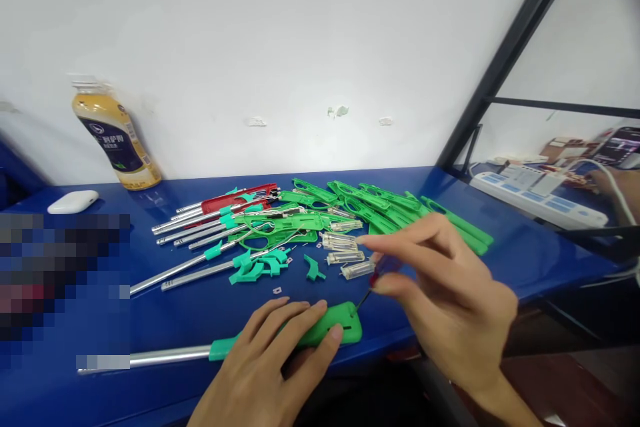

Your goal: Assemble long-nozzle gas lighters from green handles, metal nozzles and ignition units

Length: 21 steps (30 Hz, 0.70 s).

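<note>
My left hand [285,353] wraps over a green long-nosed lighter [347,323] lying near the table's front edge, its silver tube [170,355] pointing left. In my right hand [445,300] a small screwdriver [383,270] is pinched between thumb and fingers. Its thin shaft slants down to the end of the green handle, and the tip meets the casing there. Fingers cover much of the screwdriver's handle. Just behind lie several clear fuel tanks [345,257] and several teal triggers [257,265]. A lone trigger [313,268] sits nearer the middle.
Green casing halves [385,207] are heaped at the back, beside silver tubes [200,232] and a red casing [235,203]. On the left stand a drink bottle [117,137] and a white earphone case [73,202]. A power strip [540,200] and another person's hand [620,190] are at right.
</note>
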Each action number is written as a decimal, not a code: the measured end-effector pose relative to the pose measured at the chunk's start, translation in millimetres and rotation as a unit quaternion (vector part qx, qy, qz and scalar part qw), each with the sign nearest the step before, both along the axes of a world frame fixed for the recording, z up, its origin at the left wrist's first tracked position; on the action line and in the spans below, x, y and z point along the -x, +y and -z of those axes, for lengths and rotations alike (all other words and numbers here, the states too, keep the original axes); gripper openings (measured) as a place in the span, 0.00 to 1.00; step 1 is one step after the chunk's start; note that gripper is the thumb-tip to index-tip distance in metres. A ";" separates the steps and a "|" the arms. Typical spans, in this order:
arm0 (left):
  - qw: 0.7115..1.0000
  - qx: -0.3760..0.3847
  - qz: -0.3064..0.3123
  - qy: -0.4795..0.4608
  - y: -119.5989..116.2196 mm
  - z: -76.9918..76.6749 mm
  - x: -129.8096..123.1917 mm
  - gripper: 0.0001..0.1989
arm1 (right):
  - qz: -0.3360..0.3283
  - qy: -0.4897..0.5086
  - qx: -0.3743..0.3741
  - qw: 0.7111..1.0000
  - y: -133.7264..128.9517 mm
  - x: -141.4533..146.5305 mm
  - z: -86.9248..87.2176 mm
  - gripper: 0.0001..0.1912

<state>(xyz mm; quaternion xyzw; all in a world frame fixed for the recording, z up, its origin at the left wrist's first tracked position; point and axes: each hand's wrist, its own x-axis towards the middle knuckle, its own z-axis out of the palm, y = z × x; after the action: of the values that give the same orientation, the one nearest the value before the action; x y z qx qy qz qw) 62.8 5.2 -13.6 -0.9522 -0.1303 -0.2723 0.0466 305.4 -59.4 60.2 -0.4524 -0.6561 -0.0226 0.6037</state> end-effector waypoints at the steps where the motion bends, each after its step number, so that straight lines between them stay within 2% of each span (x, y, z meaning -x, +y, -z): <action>1: 1.000 0.000 0.002 0.001 0.2 0.2 -0.1 0.41 | -0.030 -0.004 0.032 0.999 -1.1 -0.4 -0.8 0.18; 3: 1.000 0.002 0.002 0.001 -0.1 0.4 -0.1 0.41 | -0.108 0.004 0.083 0.991 -2.4 -0.7 -2.3 0.21; 5: 1.000 0.004 0.002 0.000 -0.9 0.3 0.0 0.41 | -0.131 0.023 0.075 0.988 -1.6 0.0 -2.3 0.23; 9: 1.000 0.000 0.000 -0.001 -2.0 0.3 0.3 0.42 | -0.037 0.024 0.011 0.999 -0.4 1.3 -0.9 0.20; 11: 1.000 0.000 -0.005 -0.004 -2.1 0.1 0.5 0.42 | -0.051 0.004 0.042 0.998 -2.7 0.4 -2.6 0.18; 13: 1.000 0.003 -0.006 -0.004 -2.1 -0.4 0.5 0.42 | -0.098 -0.003 0.085 0.992 -4.8 -0.7 -5.1 0.20; 15: 1.000 0.006 -0.005 0.000 -2.3 -0.8 0.5 0.41 | -0.103 0.019 0.081 0.991 -4.8 -0.7 -5.9 0.20; 19: 1.000 0.001 -0.001 0.002 -2.7 -1.2 0.2 0.42 | 0.000 0.028 -0.001 1.000 -2.6 0.6 -2.2 0.18; 21: 1.000 0.002 -0.003 0.002 -3.3 -1.5 -0.1 0.42 | 0.009 -0.013 0.012 1.000 -4.0 0.0 -1.6 0.20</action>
<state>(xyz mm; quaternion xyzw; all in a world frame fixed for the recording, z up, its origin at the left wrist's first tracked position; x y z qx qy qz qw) 62.9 1.9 -12.1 -0.9523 -0.1342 -0.2701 0.0455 305.4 -63.4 61.9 -0.4648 -0.6600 -0.0259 0.5896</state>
